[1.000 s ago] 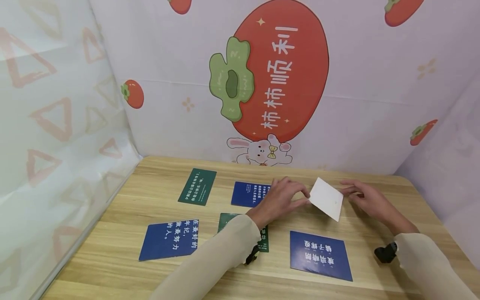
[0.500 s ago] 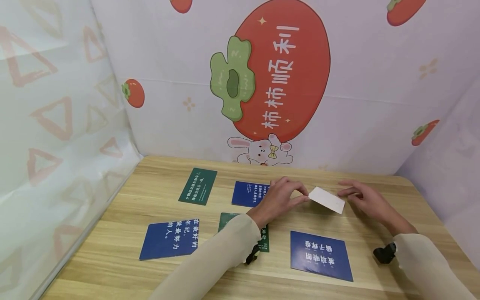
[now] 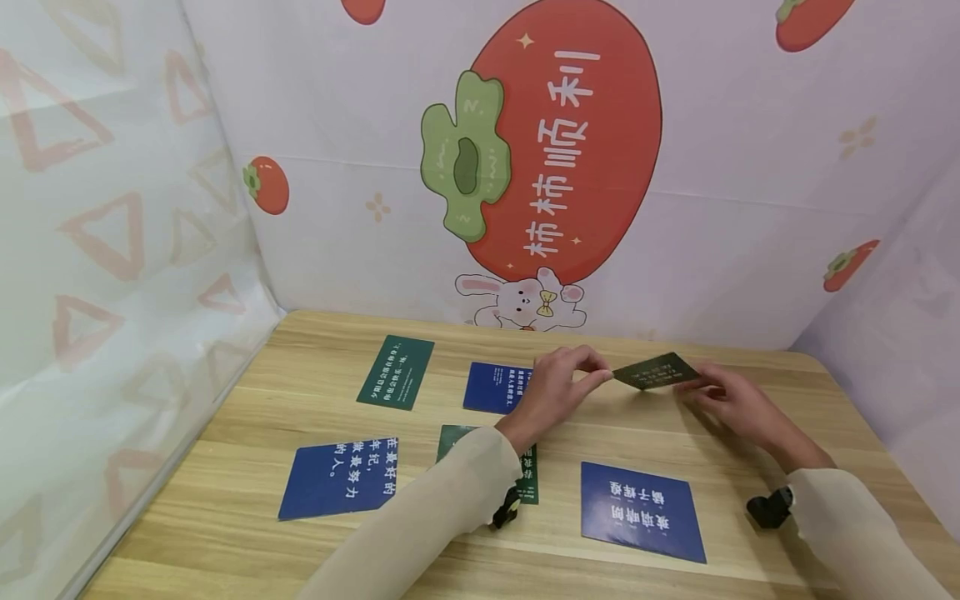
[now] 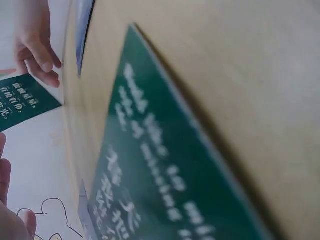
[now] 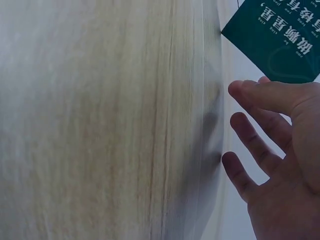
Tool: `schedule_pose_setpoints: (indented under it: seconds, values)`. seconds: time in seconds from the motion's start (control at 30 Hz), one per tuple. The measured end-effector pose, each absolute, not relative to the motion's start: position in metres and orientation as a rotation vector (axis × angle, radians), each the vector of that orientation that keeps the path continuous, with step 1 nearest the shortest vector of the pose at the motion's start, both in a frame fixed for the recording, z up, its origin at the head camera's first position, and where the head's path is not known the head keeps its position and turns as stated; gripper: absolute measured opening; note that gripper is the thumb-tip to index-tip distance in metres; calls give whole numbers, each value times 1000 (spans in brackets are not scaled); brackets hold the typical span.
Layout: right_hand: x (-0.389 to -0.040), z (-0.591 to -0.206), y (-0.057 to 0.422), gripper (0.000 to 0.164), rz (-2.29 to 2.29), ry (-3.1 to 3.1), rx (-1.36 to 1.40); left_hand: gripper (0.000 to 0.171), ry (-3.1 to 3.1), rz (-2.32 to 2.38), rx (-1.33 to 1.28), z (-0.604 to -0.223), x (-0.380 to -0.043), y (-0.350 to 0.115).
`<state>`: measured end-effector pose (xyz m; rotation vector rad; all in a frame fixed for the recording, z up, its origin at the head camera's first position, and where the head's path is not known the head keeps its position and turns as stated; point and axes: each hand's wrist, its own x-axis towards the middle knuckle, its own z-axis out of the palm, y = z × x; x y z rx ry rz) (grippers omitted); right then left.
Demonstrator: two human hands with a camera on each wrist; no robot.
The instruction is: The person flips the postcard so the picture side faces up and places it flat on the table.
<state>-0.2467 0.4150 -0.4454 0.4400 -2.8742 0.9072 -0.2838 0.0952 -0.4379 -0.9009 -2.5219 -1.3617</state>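
Observation:
In the head view, my left hand (image 3: 551, 390) pinches the left corner of a green card (image 3: 654, 372) with white printed text, held tilted above the wooden table. My right hand (image 3: 738, 404) is at the card's right corner, fingers loosely bent and spread. The right wrist view has that hand (image 5: 285, 135) with thumb and index finger close to the edge of the green card (image 5: 280, 42). From the left wrist, the card (image 4: 27, 102) shows its text, with the right hand (image 4: 37, 50) beside its edge and part of the left hand (image 4: 10, 220) below.
Cards lie face up on the table (image 3: 240, 517): a green one (image 3: 395, 372) at back left, a blue one (image 3: 491, 387) beside the left hand, another blue one (image 3: 341, 479) at front left, a green one (image 3: 528, 475) partly under the left sleeve, and a blue one (image 3: 641, 512) at front right.
The held card has turned over: its white back faced up, then it tipped flatter, and now the green printed side shows. The right hand has stayed near its corner.

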Motion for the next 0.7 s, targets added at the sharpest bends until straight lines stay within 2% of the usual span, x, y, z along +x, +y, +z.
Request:
schedule_pose_setpoints:
  seconds: [0.17, 0.33, 0.7]
  values:
    - [-247, -444, 412, 35, 968, -2872, 375, 11, -2472, -1640, -767, -436, -284, 96]
    - [-247, -445, 413, 39, 995, -2871, 349, 8, -2439, -1937, -593, -436, -283, 94]
    - [-244, -443, 417, 45, 1114, -2853, 264, 8, -2411, -2159, -377, -438, -282, 94]
